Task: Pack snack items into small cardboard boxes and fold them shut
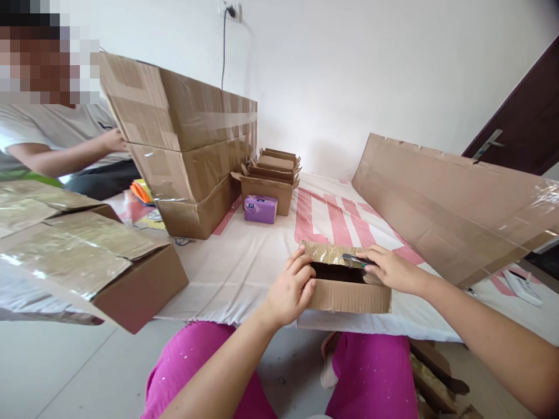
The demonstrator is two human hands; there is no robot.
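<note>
A small open cardboard box [349,295] with taped flaps sits at the near edge of the cloth-covered surface [244,262]. My left hand [289,289] grips the box's left wall, fingers curled over its rim. My right hand [391,269] is closed on a small knife [356,259] with a grey-green handle, held against the box's taped far flap. My legs in pink trousers show below.
A large taped carton [187,145] stands at the back left, held by another person's hand [114,139]. A stack of small open boxes [271,174] and a purple box [261,208] lie beyond. A flattened carton [449,203] leans at right; another carton [87,256] lies at left.
</note>
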